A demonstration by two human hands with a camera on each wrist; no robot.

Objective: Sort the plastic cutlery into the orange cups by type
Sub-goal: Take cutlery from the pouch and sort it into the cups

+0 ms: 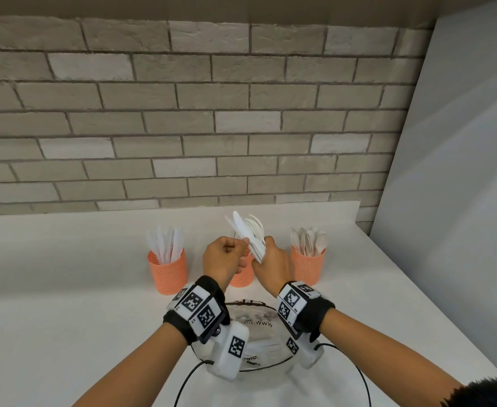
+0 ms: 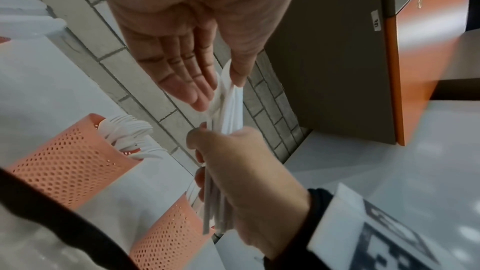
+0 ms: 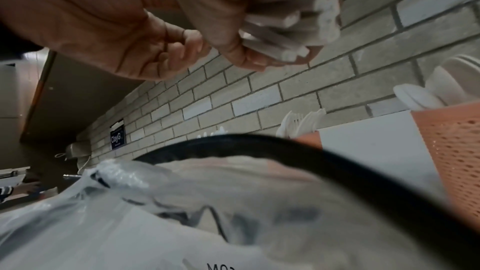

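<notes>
Right hand [image 1: 273,259] grips cutlery bundle [image 1: 251,235]; left hand [image 1: 225,257] pinches it; three cups [image 1: 167,271]

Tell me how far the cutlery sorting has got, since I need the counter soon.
Well along, it seems. The left cup already holds knives, the right cup spoons, and the middle cup forks. In hand: the right hand grips a mixed bundle, and the left hand pinches one piece out of it. Left: that bundle, plus whatever remains in the plastic bag, whose contents are unclear.
</notes>
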